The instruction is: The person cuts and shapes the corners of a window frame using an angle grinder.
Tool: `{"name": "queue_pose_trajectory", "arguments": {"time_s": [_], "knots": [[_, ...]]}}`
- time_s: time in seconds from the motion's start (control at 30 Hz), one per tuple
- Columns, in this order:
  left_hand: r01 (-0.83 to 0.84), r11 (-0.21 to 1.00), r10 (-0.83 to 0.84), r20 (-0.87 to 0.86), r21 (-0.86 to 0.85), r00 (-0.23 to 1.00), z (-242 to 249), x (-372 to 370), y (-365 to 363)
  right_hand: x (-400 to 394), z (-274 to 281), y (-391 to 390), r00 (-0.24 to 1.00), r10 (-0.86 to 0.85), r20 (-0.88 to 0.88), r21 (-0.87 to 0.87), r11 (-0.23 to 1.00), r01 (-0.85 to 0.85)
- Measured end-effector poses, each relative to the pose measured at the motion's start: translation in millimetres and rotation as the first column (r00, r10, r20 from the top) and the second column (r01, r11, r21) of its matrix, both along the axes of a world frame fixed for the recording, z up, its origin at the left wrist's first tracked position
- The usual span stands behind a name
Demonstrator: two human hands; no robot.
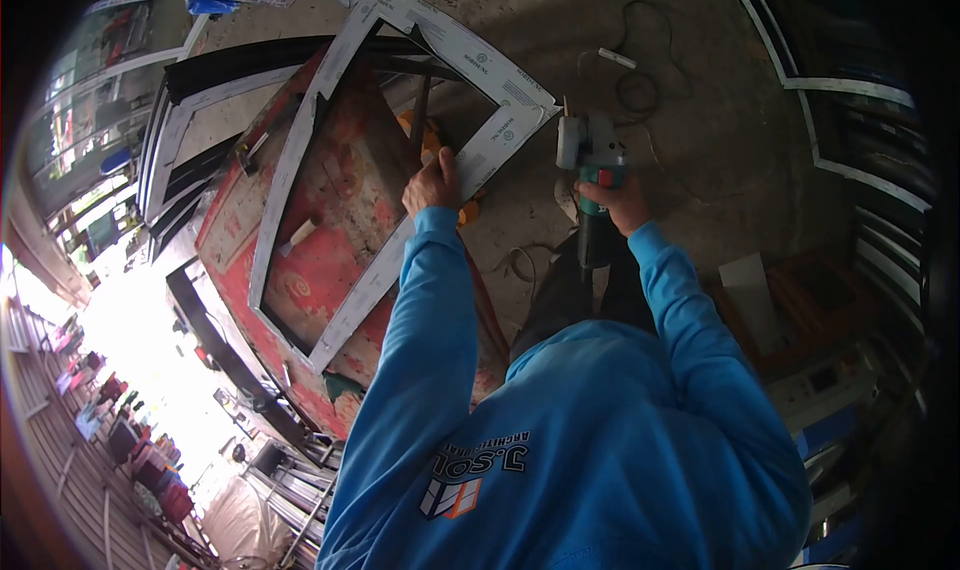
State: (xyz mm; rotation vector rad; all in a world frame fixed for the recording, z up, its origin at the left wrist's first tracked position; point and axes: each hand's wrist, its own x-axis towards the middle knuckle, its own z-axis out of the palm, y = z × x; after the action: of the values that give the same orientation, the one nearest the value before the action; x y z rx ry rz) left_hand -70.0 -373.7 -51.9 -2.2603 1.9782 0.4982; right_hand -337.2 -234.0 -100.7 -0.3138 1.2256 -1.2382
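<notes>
A window frame [345, 315] with printed white protective film rests on the worn red table [355, 175], with one corner reaching past the table's edge. My left hand [433, 183] is closed around the frame's near bar. In my right hand [622, 202] is a green and grey angle grinder [603, 160], held upright beside that outer corner and apart from it. Its disc is seen edge-on, so the detail is hard to make out. Partly hidden behind the bar near my left hand is a yellow tool [470, 212].
On the table lie a hammer [247, 158] and a small pale-handled tool [298, 238]. More frames [180, 140] lean at the left, with others [850, 90] at the right. A cable [640, 90] with a white connector [617, 59] loops over the concrete floor [700, 150].
</notes>
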Motion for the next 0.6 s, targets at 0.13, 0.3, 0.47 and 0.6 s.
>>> {"name": "queue_pose_trajectory", "arguments": {"time_s": [0.13,0.3,0.47,0.6], "knots": [[0.011,1.0,-0.011,-0.004,-0.004,1.0,0.8,0.7,-0.4,-0.8,-5.1,-0.7,0.998,0.016,0.055,0.02,1.0,-0.017],[0.014,1.0,-0.014,-0.003,-0.003,1.0,0.2,1.0,-0.3,-2.0,-5.6,-1.8,0.998,0.037,0.055,-0.002,0.999,-0.037],[0.001,1.0,-0.001,-0.012,-0.013,1.0,3.9,-2.1,0.4,-2.0,-3.0,-3.2,0.999,0.013,0.049,-0.028,1.0,-0.012],[0.005,1.0,-0.005,-0.002,0.003,1.0,1.9,-1.0,-0.7,-1.0,-6.3,-1.4,1.0,0.015,0.012,-0.022,1.0,-0.015]]}}
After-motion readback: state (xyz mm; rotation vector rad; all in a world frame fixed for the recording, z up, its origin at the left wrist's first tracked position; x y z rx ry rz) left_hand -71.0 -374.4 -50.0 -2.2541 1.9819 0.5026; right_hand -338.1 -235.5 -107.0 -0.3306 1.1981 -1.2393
